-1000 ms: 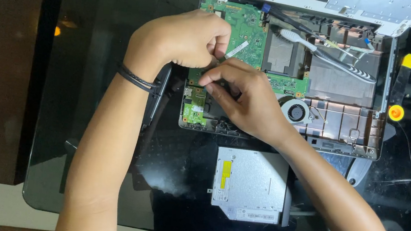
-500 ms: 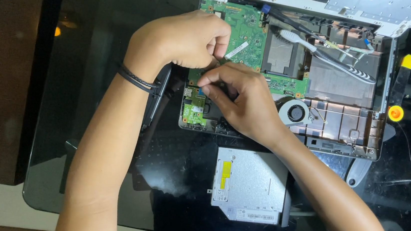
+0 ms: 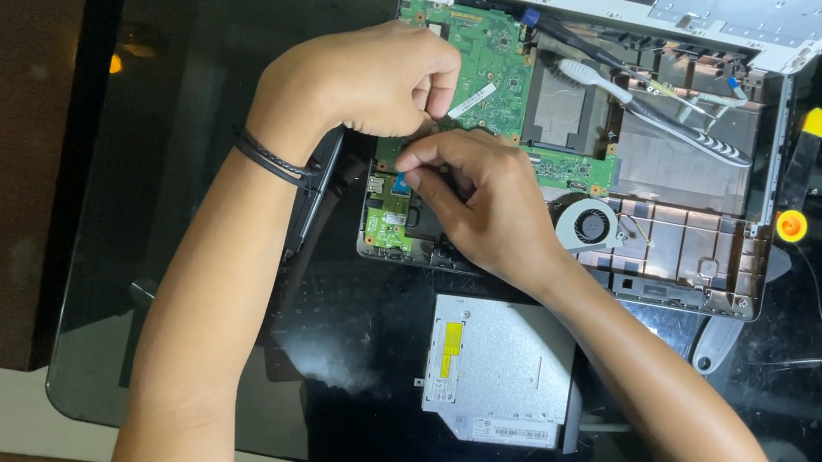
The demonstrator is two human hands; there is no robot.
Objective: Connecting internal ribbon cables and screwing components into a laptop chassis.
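The fingers (image 3: pixel 415 173) of the right hand (image 3: pixel 488 208) are pinched narrowly together at the lower left corner of the green circuit board (image 3: pixel 492 63), right where it meets the small daughter board (image 3: pixel 388 214). Whatever they grip is too small and too hidden to tell; it looks like a connector or a cable end. The left hand (image 3: pixel 371 76) is curled into a loose fist just left of the circuit board, its fingertips tucked down against the same spot, so both hands meet at one point.

The main risk, as I judge it, is a pull at an angle: a thin ribbon or its latch could tear or snap if the pinch tugs sideways instead of straight out. A slip could also scrape the board's small parts.

Both forearms come up from the bottom edge, the left one nearly straight with a dark wristband (image 3: pixel 272 157), the right one slanting in from the lower right with the wrist bent over the open laptop chassis (image 3: pixel 691 248). Right of the circuit board sit the heat pipe and round fan (image 3: pixel 587 225); below it, on the dark glass desk (image 3: pixel 196 60), lies a silver optical drive (image 3: pixel 498 370).
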